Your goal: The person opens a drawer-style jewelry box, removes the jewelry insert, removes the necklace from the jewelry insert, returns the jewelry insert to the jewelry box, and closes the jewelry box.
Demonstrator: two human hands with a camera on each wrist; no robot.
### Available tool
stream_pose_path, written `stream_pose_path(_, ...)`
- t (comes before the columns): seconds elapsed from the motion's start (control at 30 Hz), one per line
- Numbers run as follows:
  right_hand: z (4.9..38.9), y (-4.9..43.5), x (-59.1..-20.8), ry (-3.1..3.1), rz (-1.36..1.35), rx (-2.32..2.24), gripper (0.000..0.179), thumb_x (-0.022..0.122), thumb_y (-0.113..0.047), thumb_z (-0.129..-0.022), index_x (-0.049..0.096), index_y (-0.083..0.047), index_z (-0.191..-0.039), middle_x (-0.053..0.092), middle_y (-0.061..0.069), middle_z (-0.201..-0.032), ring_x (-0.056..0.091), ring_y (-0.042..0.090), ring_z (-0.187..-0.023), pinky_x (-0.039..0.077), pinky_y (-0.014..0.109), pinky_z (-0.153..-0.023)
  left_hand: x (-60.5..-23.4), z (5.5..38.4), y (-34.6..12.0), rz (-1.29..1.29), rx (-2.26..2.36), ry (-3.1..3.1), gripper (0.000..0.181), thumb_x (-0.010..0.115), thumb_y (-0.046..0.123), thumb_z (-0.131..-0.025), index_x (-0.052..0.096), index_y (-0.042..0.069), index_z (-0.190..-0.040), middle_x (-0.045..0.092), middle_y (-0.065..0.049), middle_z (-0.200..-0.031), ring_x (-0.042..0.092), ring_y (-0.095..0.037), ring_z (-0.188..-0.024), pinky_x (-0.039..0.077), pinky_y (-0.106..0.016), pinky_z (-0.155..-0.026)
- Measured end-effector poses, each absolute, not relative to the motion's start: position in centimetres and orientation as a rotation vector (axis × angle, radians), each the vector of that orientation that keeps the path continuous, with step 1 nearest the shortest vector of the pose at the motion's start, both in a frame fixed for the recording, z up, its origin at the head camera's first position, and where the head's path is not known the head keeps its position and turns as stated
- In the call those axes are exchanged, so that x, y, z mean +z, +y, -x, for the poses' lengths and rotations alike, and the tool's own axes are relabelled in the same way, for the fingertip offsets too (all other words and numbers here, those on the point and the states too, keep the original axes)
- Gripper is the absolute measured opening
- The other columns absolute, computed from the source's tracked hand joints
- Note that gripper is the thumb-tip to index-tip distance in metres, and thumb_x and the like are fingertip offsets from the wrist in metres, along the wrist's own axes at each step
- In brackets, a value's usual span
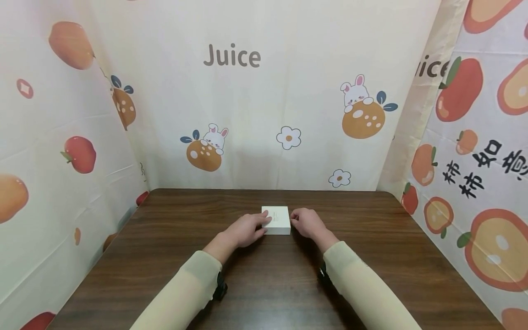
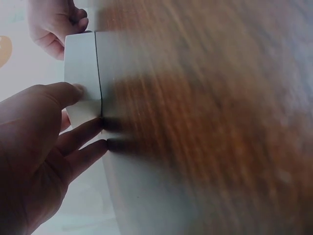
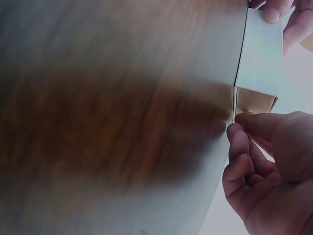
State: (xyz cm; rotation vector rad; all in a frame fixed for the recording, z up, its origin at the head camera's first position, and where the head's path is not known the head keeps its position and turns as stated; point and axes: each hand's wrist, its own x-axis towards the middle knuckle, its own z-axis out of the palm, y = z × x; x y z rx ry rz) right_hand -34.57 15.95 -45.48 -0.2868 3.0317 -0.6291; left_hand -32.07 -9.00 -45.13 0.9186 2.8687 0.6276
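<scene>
A small flat white box [image 1: 275,221] with faint print on top lies near the far side of the table. My left hand [image 1: 246,229] grips its left end. In the left wrist view the thumb [image 2: 73,92] presses the front face, and other fingers reach the end and the table. At the right end is my right hand [image 1: 308,222], fingers curled. The right wrist view shows its thumb and forefinger [image 3: 238,139] meeting at the lower edge of the box's shaded end [image 3: 254,101]. What lies between those fingertips is mostly hidden.
A dark brown wooden table [image 1: 272,284] spans the space beneath both arms. Behind it hangs a pale curtain [image 1: 255,101] with fruit and rabbit prints. Similar printed cloth [image 1: 453,137] flanks the right side, and another sheet [image 1: 37,123] the left.
</scene>
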Motion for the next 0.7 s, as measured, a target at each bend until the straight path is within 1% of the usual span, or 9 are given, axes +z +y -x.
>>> stream_pose_path(0.2, 34.62, 16.15, -45.32, 3.026, 0.285, -0.609, 0.014, 0.069, -0.018, -0.109, 0.081, -0.011, -0.106, 0.075, 0.005, -0.094, 0.062, 0.02, -0.081, 0.057, 0.036, -0.076, -44.99, 32.02, -8.94, -0.91, 0.634, 2.868, 0.05, 0.067, 0.021, -0.111, 0.059, 0.01, -0.159, 0.048, -0.012, -0.171, 0.053, -0.03, -0.155, 0.047, -0.049, -0.126)
stream_pose_path(0.7, 34.82, 16.78, -45.37, 3.04, 0.307, -0.56, 0.014, 0.068, -0.017, -0.109, 0.08, -0.011, -0.107, 0.075, 0.005, -0.096, 0.062, 0.02, -0.083, 0.058, 0.039, -0.08, -44.99, 31.86, -8.92, -0.907, 0.648, 2.874, 0.049, 0.066, 0.021, -0.112, 0.059, 0.01, -0.159, 0.048, -0.012, -0.171, 0.054, -0.03, -0.155, 0.047, -0.048, -0.126)
